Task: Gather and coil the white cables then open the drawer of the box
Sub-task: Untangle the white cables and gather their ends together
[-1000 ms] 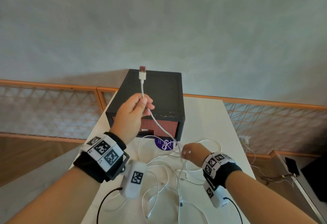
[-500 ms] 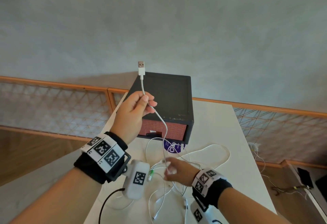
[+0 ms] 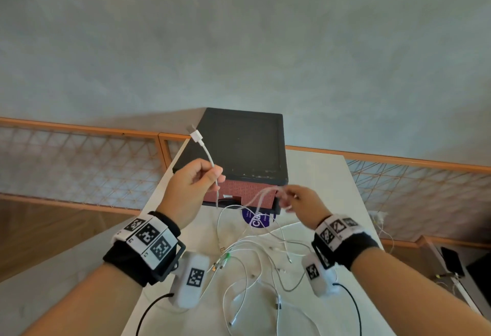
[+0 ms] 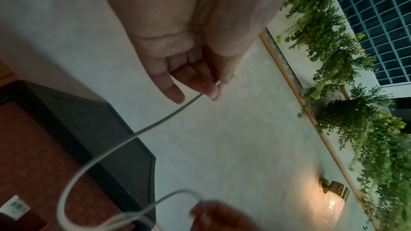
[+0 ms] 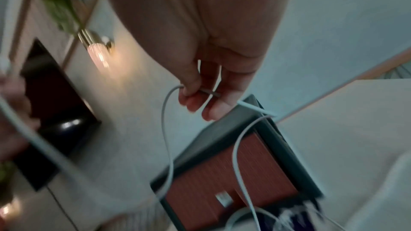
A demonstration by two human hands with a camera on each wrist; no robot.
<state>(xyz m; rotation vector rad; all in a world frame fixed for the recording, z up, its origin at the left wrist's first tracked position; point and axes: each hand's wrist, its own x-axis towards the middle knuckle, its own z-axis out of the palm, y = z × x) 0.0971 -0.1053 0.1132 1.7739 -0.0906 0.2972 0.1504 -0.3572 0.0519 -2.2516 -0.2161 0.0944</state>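
From the head view, the left hand point(image 3: 194, 189) pinches a white cable point(image 3: 211, 161) just below its plug point(image 3: 196, 135). The right hand point(image 3: 300, 203) grips a loop of the same cable, in front of the box point(image 3: 239, 147). More cables point(image 3: 255, 261) lie under both hands.

From the left wrist, the fingers point(image 4: 195, 80) curl round the thin cable.

From the right wrist, the fingers point(image 5: 195, 92) hook the loop over the drawer point(image 5: 224, 173).

The cable looks light, soft and bendy. Best to hold it near the plug.
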